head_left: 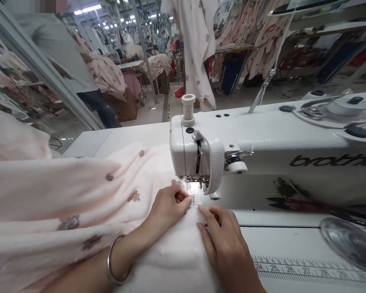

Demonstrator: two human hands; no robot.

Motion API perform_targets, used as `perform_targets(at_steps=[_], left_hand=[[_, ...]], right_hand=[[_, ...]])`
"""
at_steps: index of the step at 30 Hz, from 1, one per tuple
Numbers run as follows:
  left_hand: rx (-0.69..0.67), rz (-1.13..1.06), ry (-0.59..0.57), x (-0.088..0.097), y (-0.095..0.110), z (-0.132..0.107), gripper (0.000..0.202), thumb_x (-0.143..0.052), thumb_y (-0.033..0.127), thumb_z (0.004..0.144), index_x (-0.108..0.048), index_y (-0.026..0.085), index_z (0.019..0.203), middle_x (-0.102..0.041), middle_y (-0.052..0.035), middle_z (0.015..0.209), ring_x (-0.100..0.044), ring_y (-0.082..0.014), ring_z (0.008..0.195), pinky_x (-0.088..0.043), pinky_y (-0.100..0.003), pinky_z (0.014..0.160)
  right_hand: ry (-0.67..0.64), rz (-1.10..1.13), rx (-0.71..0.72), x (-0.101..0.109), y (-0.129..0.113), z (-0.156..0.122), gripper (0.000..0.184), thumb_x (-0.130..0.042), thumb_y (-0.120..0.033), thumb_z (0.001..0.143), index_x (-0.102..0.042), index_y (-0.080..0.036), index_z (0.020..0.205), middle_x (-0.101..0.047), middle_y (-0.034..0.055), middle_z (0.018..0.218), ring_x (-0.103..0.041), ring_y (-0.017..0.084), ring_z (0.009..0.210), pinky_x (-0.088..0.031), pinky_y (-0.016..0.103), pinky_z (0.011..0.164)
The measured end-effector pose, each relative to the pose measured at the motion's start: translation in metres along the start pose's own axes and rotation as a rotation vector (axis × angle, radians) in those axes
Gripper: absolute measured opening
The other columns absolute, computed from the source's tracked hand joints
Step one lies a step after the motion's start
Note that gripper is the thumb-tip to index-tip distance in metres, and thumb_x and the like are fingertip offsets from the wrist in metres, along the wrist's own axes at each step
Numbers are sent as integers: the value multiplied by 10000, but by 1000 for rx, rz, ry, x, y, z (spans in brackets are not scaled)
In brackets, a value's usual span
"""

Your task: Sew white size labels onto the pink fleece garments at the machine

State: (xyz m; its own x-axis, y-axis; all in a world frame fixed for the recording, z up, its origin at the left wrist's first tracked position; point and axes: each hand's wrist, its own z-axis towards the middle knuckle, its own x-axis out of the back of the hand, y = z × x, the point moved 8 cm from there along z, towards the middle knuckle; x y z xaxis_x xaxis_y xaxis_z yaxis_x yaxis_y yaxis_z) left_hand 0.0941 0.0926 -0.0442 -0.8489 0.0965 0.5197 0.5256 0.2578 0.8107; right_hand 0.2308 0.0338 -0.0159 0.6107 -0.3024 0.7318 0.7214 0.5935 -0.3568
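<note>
A small white label [195,200] with dark print lies on pale pink plush fabric [171,252], just in front of the needle area of a white sewing machine [192,148]. My left hand [167,205] pinches the label's left edge between thumb and fingers; a metal bangle circles that wrist. My right hand [224,234] rests at the fabric's right edge, its index fingertip touching the label's lower right corner and its fingers spread a little. The fabric, patterned with small brown figures, spreads left over the table. The machine's lamp lights the spot under the needle; the needle itself is hard to make out.
Red-handled scissors [295,204] lie under the machine arm. A clear round dish [349,242] stands at right, by a printed ruler scale [311,270]. A metal post [45,65] rises at left, with a person [64,53] behind it. Pink fabric [199,53] hangs beyond the machine.
</note>
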Motion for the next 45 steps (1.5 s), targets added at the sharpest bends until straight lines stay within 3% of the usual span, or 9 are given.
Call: perform_targets(at_steps=[12,22,25,28,31,34,39,45], left_hand=[[-7,78,11,2,4,-3,169,-568,262,744,-546,169,605,-564,18,519,-522,-126,534,-365,-233,565],[-68,157,32,1,4,-5,146,-548,272,791,-588,162,703,-608,-4,626,-566,-136,594,-420,-237,587],[-202,355,-4,9,20,-19,146,-544,245,831,-602,149,925,-658,-68,857,-627,-204,782,-500,-314,708],[-420,608,-24,16,35,-40,343,-518,157,848,-533,122,1189,-564,-165,1214,-579,-277,1083,-525,-416,877],[-675,736,-105,8,39,-60,371,-457,148,903,-495,100,1269,-474,-182,1365,-472,-275,1271,-469,-427,1034],[-874,836,-178,-7,32,-70,421,-434,164,935,-428,49,1340,-439,-192,1419,-371,-281,1364,-414,-423,1101],[-959,926,-179,-18,18,-69,483,-444,160,935,-354,13,1387,-389,-201,1453,-331,-273,1388,-398,-405,1117],[-959,917,-179,-17,17,-68,485,-442,173,928,-370,17,1381,-355,-216,1470,-314,-277,1396,-391,-405,1124]], right_hand=[[-73,25,-39,-4,4,-4,289,-435,-205,959,-580,-81,1176,-496,140,1014,-491,245,917,-509,380,709],[-46,5,2,-2,1,-3,272,-461,-152,940,-577,-60,1169,-503,151,998,-495,256,907,-493,390,720],[-38,6,14,-1,-1,-2,276,-472,-136,932,-573,-55,1176,-507,154,992,-495,260,910,-493,400,725],[-16,6,21,1,-2,0,265,-461,-135,935,-581,-47,1154,-512,154,968,-503,261,895,-496,407,714],[2,9,33,2,-3,0,263,-458,-133,937,-579,-32,1148,-509,158,965,-504,259,885,-496,412,710],[-3,12,31,0,-3,-1,268,-466,-130,936,-567,-39,1167,-502,155,974,-494,257,893,-500,419,722],[8,30,22,-1,-1,-4,258,-488,-123,924,-575,-30,1149,-498,160,982,-488,264,893,-506,428,711],[31,43,28,2,-1,-2,252,-508,-103,912,-584,-17,1136,-497,160,962,-488,259,880,-504,417,690]])
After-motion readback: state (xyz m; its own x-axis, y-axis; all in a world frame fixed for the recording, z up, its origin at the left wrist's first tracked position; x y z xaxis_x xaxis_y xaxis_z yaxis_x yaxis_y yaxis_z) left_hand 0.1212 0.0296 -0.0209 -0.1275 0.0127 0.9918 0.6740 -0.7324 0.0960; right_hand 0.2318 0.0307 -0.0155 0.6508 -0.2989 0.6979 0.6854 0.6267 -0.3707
